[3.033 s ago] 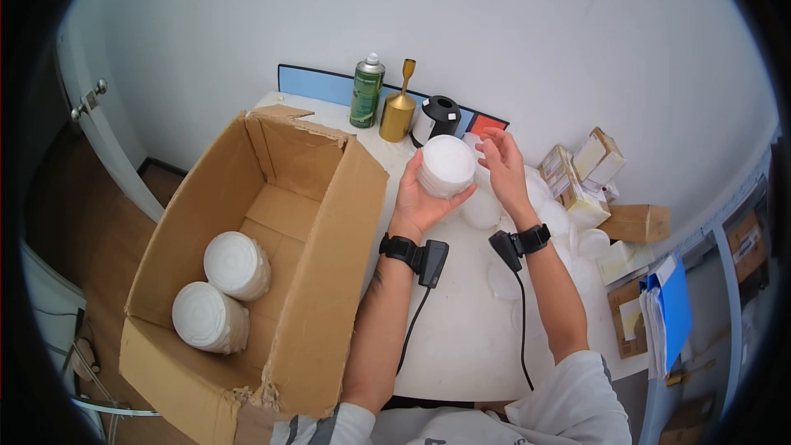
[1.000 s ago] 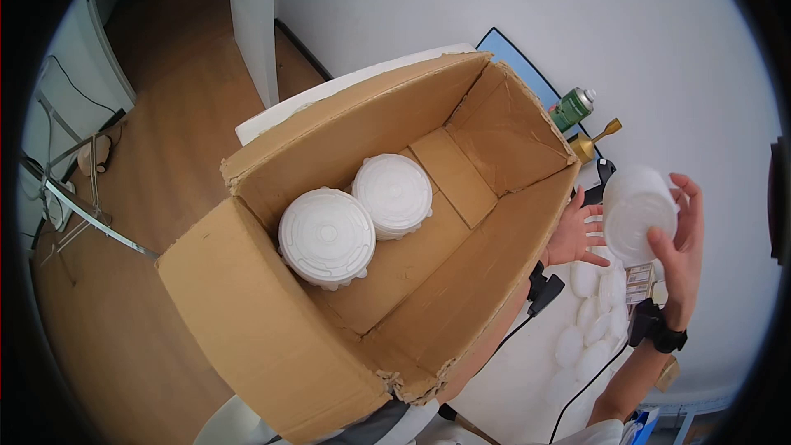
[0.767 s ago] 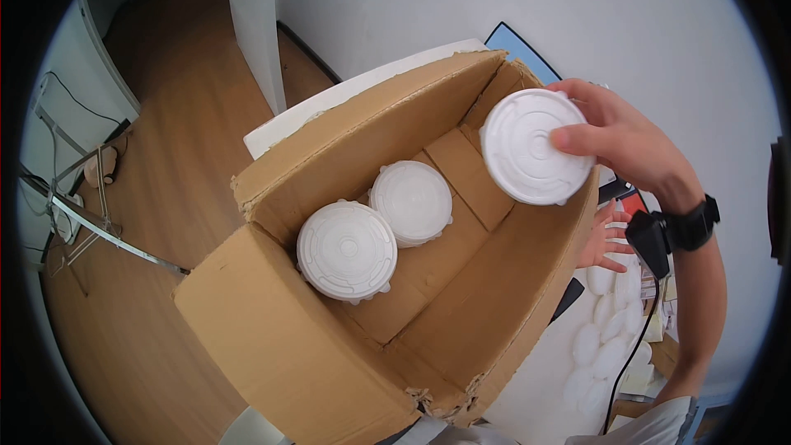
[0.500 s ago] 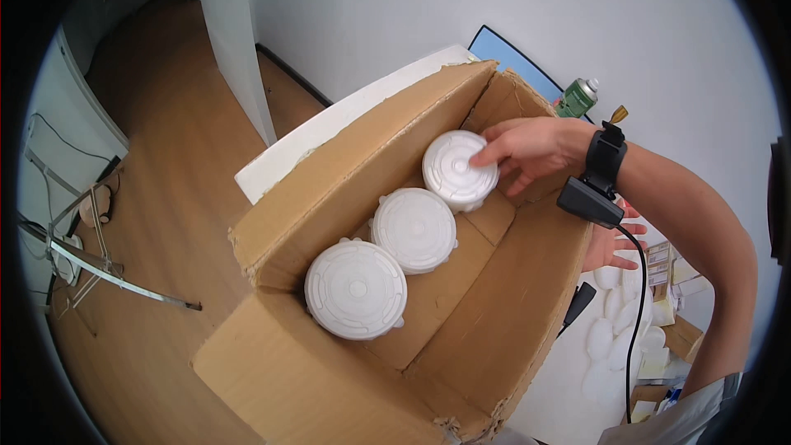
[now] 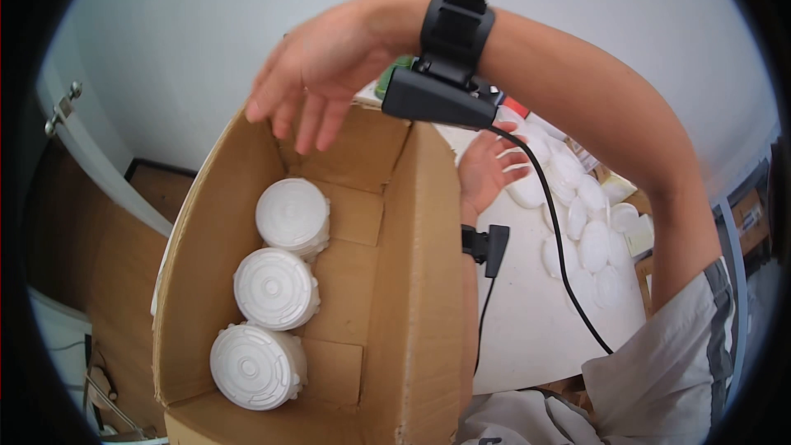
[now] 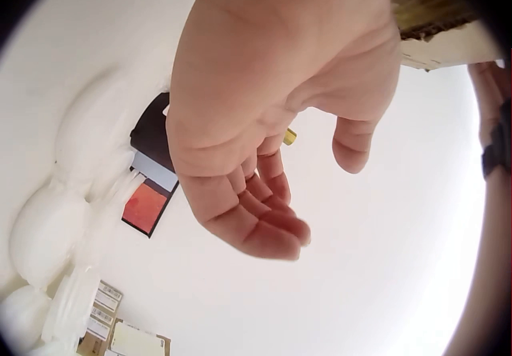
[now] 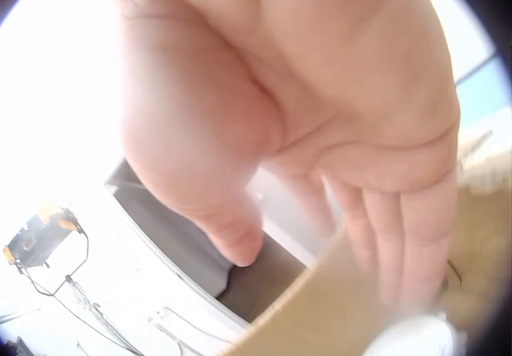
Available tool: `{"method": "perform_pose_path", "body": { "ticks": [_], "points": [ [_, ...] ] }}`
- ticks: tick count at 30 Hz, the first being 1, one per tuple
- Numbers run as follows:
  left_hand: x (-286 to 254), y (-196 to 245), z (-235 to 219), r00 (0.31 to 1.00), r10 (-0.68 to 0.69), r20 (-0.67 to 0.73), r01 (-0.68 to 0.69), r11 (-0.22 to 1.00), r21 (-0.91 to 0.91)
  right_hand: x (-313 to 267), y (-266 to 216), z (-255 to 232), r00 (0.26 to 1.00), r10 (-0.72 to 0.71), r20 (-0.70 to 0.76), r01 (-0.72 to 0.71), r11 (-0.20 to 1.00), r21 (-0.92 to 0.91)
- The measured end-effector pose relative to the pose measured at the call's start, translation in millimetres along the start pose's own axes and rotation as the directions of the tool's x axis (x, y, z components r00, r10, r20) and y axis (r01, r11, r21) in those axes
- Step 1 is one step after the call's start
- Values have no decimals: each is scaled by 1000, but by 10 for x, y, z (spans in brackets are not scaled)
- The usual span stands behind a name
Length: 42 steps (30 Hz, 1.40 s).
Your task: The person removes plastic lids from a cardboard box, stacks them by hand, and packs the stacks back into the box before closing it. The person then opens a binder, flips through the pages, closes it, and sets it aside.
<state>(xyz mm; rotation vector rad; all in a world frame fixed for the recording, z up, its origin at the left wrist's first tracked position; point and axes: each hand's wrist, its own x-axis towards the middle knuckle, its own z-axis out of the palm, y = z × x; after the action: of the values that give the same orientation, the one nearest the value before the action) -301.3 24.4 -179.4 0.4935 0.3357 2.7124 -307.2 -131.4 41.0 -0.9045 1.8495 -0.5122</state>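
Observation:
Three stacks of round white lids stand in a row inside the cardboard box (image 5: 346,297): a far stack (image 5: 292,214), a middle one (image 5: 274,288) and a near one (image 5: 255,366). Above the box's far left corner hangs the right hand (image 5: 321,66), fingers loosely extended and holding nothing; in the right wrist view the hand (image 7: 320,116) is over the box wall and a white lid (image 7: 412,338). Outside the box's right wall, over the table, the left hand (image 5: 490,169) is empty with relaxed fingers, also in the left wrist view (image 6: 272,100).
Many loose white lids (image 5: 593,243) lie spread on the white table (image 5: 527,346) right of the box. Behind the right wrist a green can (image 5: 394,74) partly shows. Small cartons stand at the table's right edge; a door (image 5: 103,165) is at left.
The right hand brought a white stack from the table side into the box's far end, let go of it and rose above the far left corner. The head view has turned back rightward.

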Motion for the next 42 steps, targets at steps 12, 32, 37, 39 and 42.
{"method": "perform_pose_path", "body": {
  "ticks": [12,32,37,39,42],
  "points": [
    [121,-100,-377,762,641,-95,-53,207,977,-1895,2866,397,755,312,-577,-638,553,-536],
    [-22,62,80,915,47,-401,369,308,877,-2395,3496,1087,247,-82,-966,-16,996,-89],
    [-65,60,232,928,-167,-332,339,748,571,-2440,3233,1012,274,153,-950,726,614,309],
    [-41,32,234,940,-287,-185,341,777,530,-2357,3185,1005,252,143,-957,767,574,287],
    [-9,-62,270,965,-236,-110,259,828,497,-2085,3348,949,119,12,-993,607,791,83]
  ]
}}
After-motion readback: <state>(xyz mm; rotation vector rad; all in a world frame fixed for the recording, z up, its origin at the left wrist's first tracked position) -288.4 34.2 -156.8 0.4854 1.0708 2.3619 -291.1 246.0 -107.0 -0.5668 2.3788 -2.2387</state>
